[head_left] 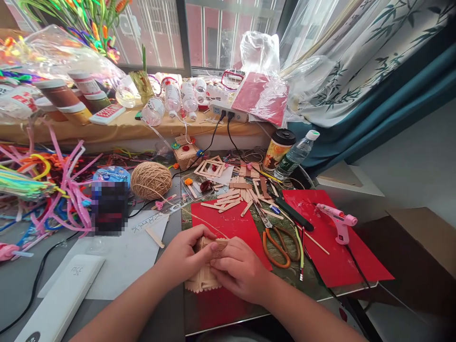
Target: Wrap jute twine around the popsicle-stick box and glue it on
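Between my hands is a small craft piece of popsicle sticks [202,279] with scalloped ends, wrapped with twine near its top. My left hand [188,254] is closed on its left side, the thumb pressed on the front. My right hand [240,268] pinches the right side where the twine winds round; the fingertips are partly hidden. From the piece, a strand of twine [199,219] runs up and left to a twine ball [151,180]. Under the piece lies a red sheet [245,237]. Orange-handled scissors [281,247] rest just right of my right hand.
Loose popsicle sticks [228,199] lie beyond my hands. A pink glue gun [340,221] stands on another red sheet [366,266] at right. Behind are a water bottle [294,159] and a lidded cup [278,149]. Pink pipe cleaners [69,185] and a white power bank [62,297] are left.
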`<state>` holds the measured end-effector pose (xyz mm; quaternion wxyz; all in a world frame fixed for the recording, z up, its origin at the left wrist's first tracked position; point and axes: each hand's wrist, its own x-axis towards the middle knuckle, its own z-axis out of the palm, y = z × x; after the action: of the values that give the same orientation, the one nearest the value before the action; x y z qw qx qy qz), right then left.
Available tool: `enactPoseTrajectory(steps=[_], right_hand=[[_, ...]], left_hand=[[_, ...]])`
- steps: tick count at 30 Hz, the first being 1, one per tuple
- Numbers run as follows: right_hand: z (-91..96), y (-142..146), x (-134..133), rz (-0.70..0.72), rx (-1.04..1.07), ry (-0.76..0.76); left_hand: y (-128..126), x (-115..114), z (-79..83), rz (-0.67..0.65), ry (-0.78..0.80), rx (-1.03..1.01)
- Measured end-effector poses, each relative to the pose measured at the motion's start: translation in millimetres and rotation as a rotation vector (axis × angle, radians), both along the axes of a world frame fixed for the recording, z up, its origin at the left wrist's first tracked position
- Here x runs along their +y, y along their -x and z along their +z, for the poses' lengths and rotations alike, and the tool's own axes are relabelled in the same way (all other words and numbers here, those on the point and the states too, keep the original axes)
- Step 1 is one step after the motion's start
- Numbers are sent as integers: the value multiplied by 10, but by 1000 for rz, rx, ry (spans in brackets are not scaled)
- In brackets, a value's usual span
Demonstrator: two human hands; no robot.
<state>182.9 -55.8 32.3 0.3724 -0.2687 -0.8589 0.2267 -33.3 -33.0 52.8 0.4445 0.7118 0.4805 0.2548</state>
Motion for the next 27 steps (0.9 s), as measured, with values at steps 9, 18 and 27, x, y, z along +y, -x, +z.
enactPoseTrajectory(steps=[9,18,27], right_hand=[[-125,-468,82,-55,-148,47],[-321,-560,100,-187,122,215],[-394,-535,88,-207,145,238]], left_hand=[[82,226,-360,-115,147,-137],[6,179,-214,-88,-52,143],[-296,19,-128,-39,-179,354]])
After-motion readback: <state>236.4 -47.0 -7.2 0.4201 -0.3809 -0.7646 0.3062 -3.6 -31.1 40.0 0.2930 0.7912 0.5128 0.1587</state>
